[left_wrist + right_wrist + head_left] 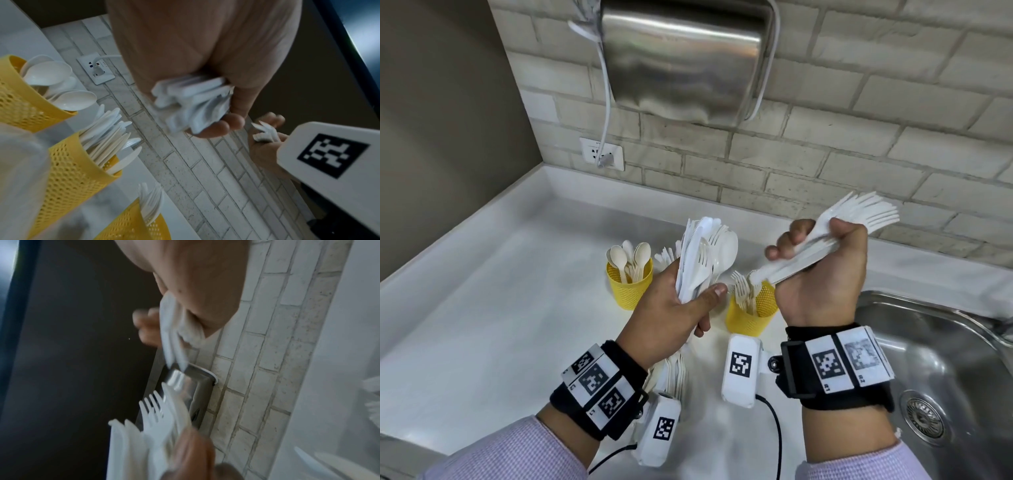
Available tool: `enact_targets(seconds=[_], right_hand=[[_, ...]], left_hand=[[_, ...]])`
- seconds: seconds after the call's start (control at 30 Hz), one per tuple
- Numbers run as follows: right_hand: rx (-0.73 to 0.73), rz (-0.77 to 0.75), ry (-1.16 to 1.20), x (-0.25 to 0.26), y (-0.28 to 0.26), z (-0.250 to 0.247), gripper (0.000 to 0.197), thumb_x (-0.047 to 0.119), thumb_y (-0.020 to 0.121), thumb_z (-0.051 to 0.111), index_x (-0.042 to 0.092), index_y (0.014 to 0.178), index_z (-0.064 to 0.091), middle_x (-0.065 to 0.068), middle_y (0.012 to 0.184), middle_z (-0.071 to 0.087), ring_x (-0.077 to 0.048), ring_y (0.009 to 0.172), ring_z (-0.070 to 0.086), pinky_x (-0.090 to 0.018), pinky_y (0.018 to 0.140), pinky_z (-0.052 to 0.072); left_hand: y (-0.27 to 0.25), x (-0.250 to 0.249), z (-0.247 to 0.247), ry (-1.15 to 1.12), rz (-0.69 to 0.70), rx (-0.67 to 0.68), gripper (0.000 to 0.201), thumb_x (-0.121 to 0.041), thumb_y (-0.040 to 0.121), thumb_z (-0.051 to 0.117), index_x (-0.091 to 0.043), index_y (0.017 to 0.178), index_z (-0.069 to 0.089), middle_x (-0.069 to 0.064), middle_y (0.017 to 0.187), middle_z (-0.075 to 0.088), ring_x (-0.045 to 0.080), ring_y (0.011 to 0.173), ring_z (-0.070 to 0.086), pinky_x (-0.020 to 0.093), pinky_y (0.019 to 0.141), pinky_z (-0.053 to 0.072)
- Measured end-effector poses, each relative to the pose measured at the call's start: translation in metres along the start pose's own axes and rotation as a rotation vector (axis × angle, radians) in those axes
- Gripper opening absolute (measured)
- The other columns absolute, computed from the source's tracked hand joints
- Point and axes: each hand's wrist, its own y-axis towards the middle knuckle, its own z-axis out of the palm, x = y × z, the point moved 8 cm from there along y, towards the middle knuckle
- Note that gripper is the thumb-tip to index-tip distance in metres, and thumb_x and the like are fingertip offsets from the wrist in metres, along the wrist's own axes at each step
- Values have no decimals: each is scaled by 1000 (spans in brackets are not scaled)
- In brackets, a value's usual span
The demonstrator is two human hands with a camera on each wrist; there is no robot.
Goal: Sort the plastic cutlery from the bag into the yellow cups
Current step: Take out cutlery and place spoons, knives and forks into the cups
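Note:
My left hand (685, 305) grips a mixed bundle of white knives, forks and spoons (705, 260), held upright over the counter. Its handle ends (191, 100) stick out below the fingers in the left wrist view. To the right, my right hand (822, 274) is closed round a bunch of forks (859, 219), tines pointing up and right. The handles (774, 270) hang over the yellow fork cup (751, 317). A yellow spoon cup (629, 286) stands at the left. Between them the yellow knife cup (72, 175) is mostly hidden by my left hand in the head view.
More cutlery (671, 373) lies on the white counter (500, 308) under my left wrist. A steel sink (935, 349) is at the right. On the brick wall hang a metal dryer (688, 58) and a socket (602, 154) with a white cord.

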Motion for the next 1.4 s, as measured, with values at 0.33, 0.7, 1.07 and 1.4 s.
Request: enact_targets(seconds=[0.33,0.7,1.07,1.4], right_hand=[[10,-511,-462,49,-22,17,25,33,93,73,13,82,63,-1,48,34,-15,39,28,-24,42,27],[453,-411,-1328,5,-18,51,2,24,88,77,25,90,77,2,74,75,-17,72,72,-37,68,58],[496,-374,-1149,23,-7,71,7,11,93,73,14,87,70,14,59,65,-2,48,57,-13,53,43],[457,-103,-987,-1,-4,52,22,14,91,77,17,79,58,-2,51,46,-21,39,35,-30,46,35]], left_hand=[[-1,-2,-1,-20,12,17,12,-16,99,66,-8,93,59,3,60,59,20,49,56,33,53,50],[-3,-7,-1,-10,36,67,11,-11,100,66,-15,94,57,-5,60,58,19,49,54,31,52,47],[-4,-6,-5,41,57,88,13,-20,100,67,-13,93,59,6,55,55,22,49,54,31,54,47],[-6,-12,1,38,73,136,15,-22,101,64,-9,97,59,7,56,53,22,47,50,29,53,45]])
